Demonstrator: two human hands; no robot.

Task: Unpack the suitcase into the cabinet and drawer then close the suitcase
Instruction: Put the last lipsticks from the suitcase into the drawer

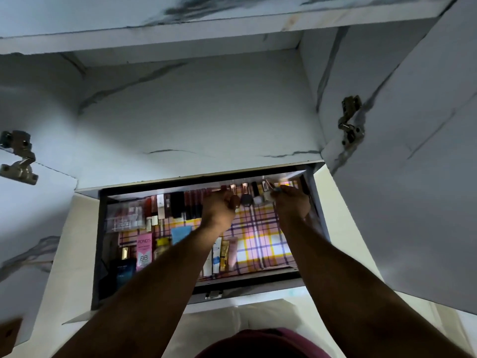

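White marble-patterned cabinet (196, 109) fills the far half of the view, both doors swung wide, the right door (418, 156) hanging on a metal hinge (350, 122) and a second hinge (19, 157) showing at the left. Below it a dark-walled drawer (99, 244) stands pulled out toward the person, lined with a pink, yellow and purple checked cloth (260, 236). Along the drawer's far wall runs a row of lipsticks and slim dark tubes (180, 205), with a clear plastic organiser (126, 215) at its left end. Nearer, on the left, lie a pink Pond's BB box (144, 251), a dark blue bottle (124, 270) and several small upright tubes (222, 254). Both bare arms reach in to the far right part of the row. The left hand (219, 205) is curled, its fingers closed round a small bottle (235, 200) with a rose-gold cap. The right hand (293, 202) pinches a small white bottle (268, 195) at its fingertips. Between the hands stand a dark round bottle (246, 198) and a white one (256, 198). The suitcase is out of sight.
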